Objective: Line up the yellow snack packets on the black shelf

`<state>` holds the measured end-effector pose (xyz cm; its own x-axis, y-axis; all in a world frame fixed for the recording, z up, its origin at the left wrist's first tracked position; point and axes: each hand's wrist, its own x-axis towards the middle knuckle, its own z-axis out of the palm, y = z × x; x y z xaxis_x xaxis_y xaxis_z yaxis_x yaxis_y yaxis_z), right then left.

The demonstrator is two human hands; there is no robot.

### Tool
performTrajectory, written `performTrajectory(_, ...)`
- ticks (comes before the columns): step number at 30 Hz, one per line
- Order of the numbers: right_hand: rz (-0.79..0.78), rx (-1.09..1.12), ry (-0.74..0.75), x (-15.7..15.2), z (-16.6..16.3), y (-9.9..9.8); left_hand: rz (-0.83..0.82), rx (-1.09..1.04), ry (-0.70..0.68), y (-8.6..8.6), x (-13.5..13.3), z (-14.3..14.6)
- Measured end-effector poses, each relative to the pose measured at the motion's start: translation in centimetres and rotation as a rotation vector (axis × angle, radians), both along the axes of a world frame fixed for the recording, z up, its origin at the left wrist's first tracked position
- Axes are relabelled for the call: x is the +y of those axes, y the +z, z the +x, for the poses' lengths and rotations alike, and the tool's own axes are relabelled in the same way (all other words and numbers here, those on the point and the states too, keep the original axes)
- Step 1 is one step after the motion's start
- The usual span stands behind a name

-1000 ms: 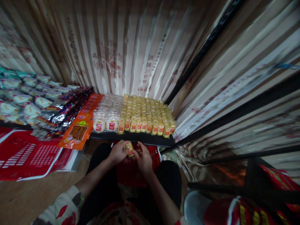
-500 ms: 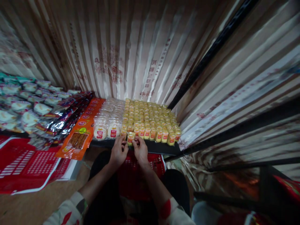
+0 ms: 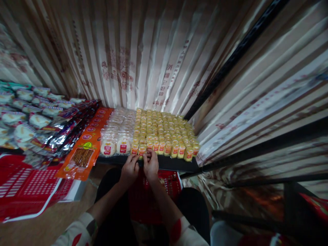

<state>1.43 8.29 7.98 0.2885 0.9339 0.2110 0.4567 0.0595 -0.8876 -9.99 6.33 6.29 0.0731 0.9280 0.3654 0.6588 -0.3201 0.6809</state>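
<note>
Both my hands are at the front edge of a black shelf (image 3: 169,163) packed with rows of small yellow snack packs (image 3: 164,131). My left hand (image 3: 130,168) and my right hand (image 3: 150,164) pinch one yellow pack (image 3: 142,150) between their fingertips, pressed into the front row beside its neighbours. Round white cakes in clear wrap with red labels (image 3: 116,147) stand just left of the pack.
Orange snack bags (image 3: 85,150) and dark foil packs (image 3: 64,130) lie left of the shelf, with pale packets (image 3: 23,119) further left. A red plastic basket (image 3: 151,194) sits between my knees. Red crates (image 3: 25,184) rest on the floor at left. Striped curtain hangs behind.
My hands rose from the red basket with a yellow pack and brought it to the shelf's front row, where they now press it in place.
</note>
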Motion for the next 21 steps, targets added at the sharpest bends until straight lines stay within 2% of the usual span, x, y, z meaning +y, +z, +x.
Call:
performTrajectory(2,0.038,-0.019,-0.01,-0.4,-0.1,-0.3,-0.001,-0.003,0.0,0.0,0.1,-0.1)
performTrajectory(5,0.108,-0.183,0.017,-1.0,-0.2,-0.9,0.02,-0.006,0.006,0.1,0.2,-0.2)
performTrajectory(9,0.144,-0.353,0.086,-1.3,-0.2,-1.5,0.079,-0.006,0.104,0.3,0.4,-0.4)
performTrajectory(14,0.176,-0.424,0.122,-0.5,-0.2,-1.2,0.093,-0.031,0.149,0.4,0.8,-0.7)
performTrajectory(21,0.144,-0.405,0.071,-0.6,-0.3,-0.8,0.037,-0.085,0.154,0.2,0.8,-0.7)
